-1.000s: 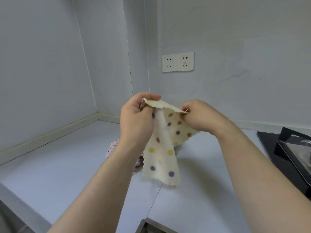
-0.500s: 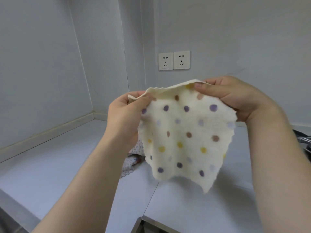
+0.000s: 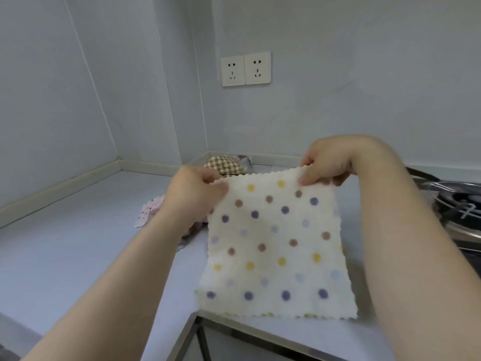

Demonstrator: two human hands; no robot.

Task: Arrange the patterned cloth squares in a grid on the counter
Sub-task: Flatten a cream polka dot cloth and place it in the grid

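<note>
Head view: the left grip (image 3: 197, 190) and right grip (image 3: 326, 162) are each pinching a far corner of the dotted cloth square (image 3: 273, 243), which is hanging over the near right of the tabletop (image 3: 65, 243). Keeping it taut while lowering should be laying this soft, fleecy, scallop-edged piece flat and square.

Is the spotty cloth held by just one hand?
No, the left hand and the right hand each pinch a top corner of the polka-dot cloth.
</note>
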